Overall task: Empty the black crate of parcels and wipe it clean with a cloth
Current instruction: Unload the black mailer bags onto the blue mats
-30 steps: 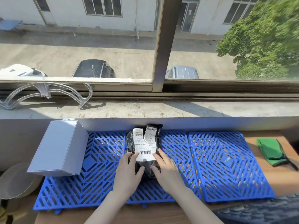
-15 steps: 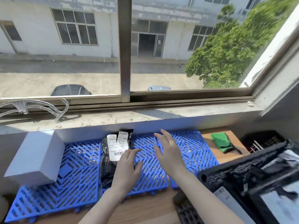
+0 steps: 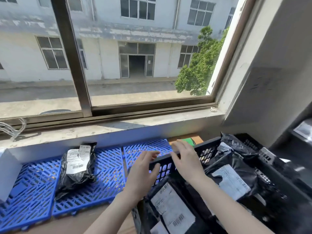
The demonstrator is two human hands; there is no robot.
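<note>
This is a bare upper-floor parcel workroom. The black crate (image 3: 208, 144) beneath the fingers (image 3: 181, 146) holds barcode-labelled mailer bags (image 3: 172, 205), blue grid mats (image 3: 108, 174) cover the bench (image 3: 81, 222) to their left, and the concrete sill (image 3: 118, 127) overlooks a weathered building (image 3: 109, 48).

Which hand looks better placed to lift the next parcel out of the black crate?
Probably right. The right hand is open over the black crate's rim, nearest the labelled parcels; the left hand is at its outer wall.
</note>
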